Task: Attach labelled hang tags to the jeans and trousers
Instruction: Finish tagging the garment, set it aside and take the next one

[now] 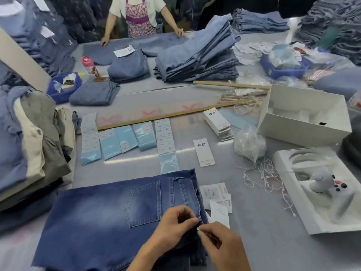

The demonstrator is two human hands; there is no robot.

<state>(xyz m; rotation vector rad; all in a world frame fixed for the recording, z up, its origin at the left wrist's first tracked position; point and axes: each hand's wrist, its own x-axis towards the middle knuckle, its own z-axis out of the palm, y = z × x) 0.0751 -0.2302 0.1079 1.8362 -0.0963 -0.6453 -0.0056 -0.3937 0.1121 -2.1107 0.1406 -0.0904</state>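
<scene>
Dark blue jeans (pixel 101 216) lie folded in front of me, back pocket up, waistband to the right. My left hand (pixel 175 225) pinches the waistband edge near a belt loop. My right hand (pixel 218 245) pinches a thin white string end right beside it. White hang tags (pixel 219 212) lie just past the waistband, partly under the denim. A single labelled tag (pixel 204 152) lies flat farther back, and a stack of tags (pixel 218 124) sits beyond it.
Label strips and blue backing sheets (pixel 127 141) lie in a row past the jeans. Loose white strings (pixel 263 177), a clear bag (pixel 249 145) and two white boxes (pixel 304 114) are at the right. Folded trousers (pixel 33 143) pile up at left. Another person (pixel 136 14) works across the table.
</scene>
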